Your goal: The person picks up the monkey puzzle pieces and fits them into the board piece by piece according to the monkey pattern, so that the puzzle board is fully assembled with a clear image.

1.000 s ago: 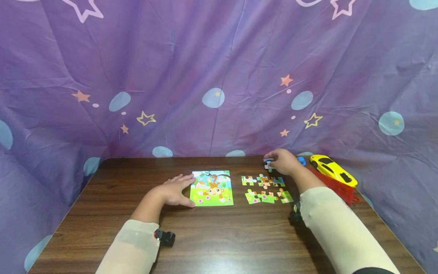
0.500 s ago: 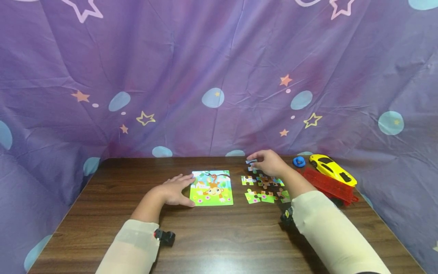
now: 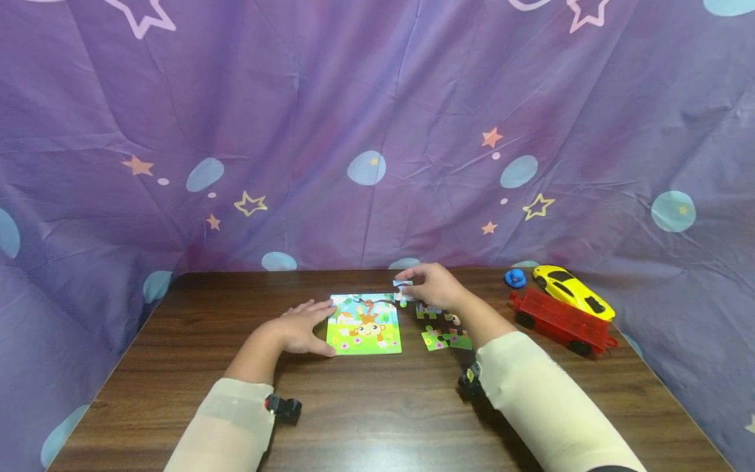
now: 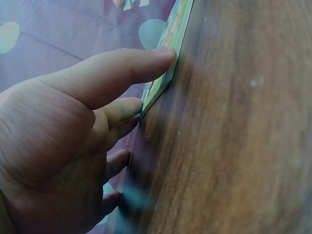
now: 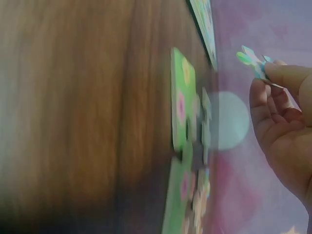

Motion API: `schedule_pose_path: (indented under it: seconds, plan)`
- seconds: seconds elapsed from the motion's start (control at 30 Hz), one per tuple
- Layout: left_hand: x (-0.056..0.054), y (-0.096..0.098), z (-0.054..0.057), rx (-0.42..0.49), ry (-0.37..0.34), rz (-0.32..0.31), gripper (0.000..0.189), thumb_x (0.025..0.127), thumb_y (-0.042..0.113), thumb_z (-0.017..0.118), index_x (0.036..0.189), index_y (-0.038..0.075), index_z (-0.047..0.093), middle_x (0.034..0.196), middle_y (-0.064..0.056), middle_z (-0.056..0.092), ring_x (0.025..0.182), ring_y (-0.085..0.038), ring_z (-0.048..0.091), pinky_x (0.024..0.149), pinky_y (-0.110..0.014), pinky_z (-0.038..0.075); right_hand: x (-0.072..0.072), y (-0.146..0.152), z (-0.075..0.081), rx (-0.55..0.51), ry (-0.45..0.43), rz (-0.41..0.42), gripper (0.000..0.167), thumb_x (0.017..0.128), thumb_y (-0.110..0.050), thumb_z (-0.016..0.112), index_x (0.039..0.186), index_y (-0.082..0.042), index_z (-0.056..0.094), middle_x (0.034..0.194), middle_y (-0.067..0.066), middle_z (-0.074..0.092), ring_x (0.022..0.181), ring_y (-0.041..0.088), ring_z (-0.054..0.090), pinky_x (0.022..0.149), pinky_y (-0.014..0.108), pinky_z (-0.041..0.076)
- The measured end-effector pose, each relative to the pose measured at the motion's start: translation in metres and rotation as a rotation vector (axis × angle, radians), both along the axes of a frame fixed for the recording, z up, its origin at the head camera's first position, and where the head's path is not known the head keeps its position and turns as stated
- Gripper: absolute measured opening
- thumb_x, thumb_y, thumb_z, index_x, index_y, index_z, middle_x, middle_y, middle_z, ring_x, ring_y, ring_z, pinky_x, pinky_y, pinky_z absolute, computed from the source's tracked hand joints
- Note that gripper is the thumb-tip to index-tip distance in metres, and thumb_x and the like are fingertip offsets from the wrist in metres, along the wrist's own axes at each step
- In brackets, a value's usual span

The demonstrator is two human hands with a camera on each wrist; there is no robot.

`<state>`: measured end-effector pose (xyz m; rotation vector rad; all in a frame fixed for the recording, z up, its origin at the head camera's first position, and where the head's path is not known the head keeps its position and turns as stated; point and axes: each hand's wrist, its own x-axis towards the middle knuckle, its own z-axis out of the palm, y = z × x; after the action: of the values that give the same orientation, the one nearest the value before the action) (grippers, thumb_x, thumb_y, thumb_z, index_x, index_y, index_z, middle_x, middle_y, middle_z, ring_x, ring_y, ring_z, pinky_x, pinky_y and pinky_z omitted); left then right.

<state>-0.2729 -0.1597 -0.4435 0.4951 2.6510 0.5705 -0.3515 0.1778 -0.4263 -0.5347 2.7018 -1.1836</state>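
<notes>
A square puzzle board (image 3: 364,334) with a monkey picture lies on the brown table. My left hand (image 3: 303,329) rests at its left side, thumb and index finger extended and touching its left corners; the left wrist view shows this hand (image 4: 63,131) against the board's edge (image 4: 168,73). Above the board's far right corner, my right hand (image 3: 439,288) pinches a light-blue puzzle piece (image 3: 400,284) between thumb and fingers. The right wrist view shows the piece (image 5: 252,62) raised off the table. Loose puzzle pieces (image 3: 434,339) lie right of the board, partly hidden by my right arm.
At the right back stand a yellow toy car (image 3: 572,292), a red toy trailer (image 3: 563,321) with black wheels, and a small blue hat-shaped object (image 3: 515,278). A purple curtain (image 3: 330,131) with stars hangs behind the table (image 3: 366,406).
My right hand has moved left with the pinched puzzle piece, from behind the loose pieces to the board's far right corner. The red trailer and blue object are now uncovered. My left hand stays put.
</notes>
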Motion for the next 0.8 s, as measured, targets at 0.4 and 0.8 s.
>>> schedule_pose_path:
  seconds: [0.4, 0.8]
  plan:
    - [-0.001, -0.001, 0.000, 0.008, 0.009, 0.001, 0.102, 0.085, 0.053, 0.082, 0.170, 0.022, 0.033, 0.181, -0.002, 0.021, 0.169, -0.041, 0.011, 0.135, -0.071, 0.007, -0.001, -0.032, -0.011, 0.055, -0.008, 0.059, 0.030, 0.093, -0.010, 0.079, 0.123, -0.013, 0.079, 0.112, 0.006, 0.080, 0.087, 0.016, 0.072, 0.078, 0.033, 0.063]
    - [0.002, -0.001, 0.001, 0.019, 0.010, 0.000, 0.103, 0.085, 0.053, 0.082, 0.170, 0.021, 0.033, 0.181, -0.003, 0.022, 0.169, -0.042, 0.011, 0.134, -0.072, 0.007, -0.002, -0.038, -0.018, 0.279, 0.139, 0.153, 0.051, 0.076, -0.009, 0.090, 0.126, -0.012, 0.079, 0.117, 0.007, 0.070, 0.098, 0.017, 0.064, 0.098, 0.039, 0.057]
